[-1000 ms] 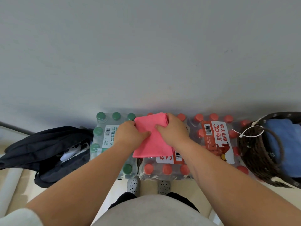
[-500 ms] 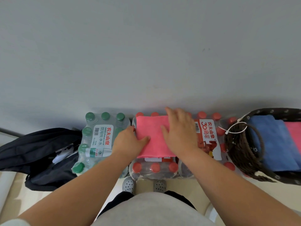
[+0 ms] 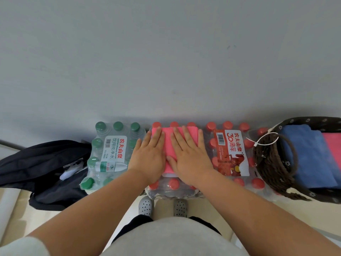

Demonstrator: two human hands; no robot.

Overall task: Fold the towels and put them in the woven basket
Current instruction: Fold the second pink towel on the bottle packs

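A folded pink towel [image 3: 168, 145] lies flat on top of a shrink-wrapped pack of red-capped bottles [image 3: 173, 183]. My left hand [image 3: 149, 157] and my right hand [image 3: 188, 156] both press down on it side by side, fingers straight, covering most of the cloth. At the right edge stands the dark woven basket [image 3: 271, 163], holding a folded blue towel [image 3: 310, 156] and a pink towel [image 3: 334, 146] beside it.
A pack of green-capped bottles [image 3: 110, 154] stands left of the towel, another red-capped pack [image 3: 232, 154] right of it. A black bag [image 3: 42, 170] lies on the floor at left. A grey wall rises behind. My feet in grey clogs [image 3: 162, 207] show below.
My hands let go of the towel's edges and now lie flat on it. The right hand flattened first, then the left. The towel settled flat on the bottle pack.
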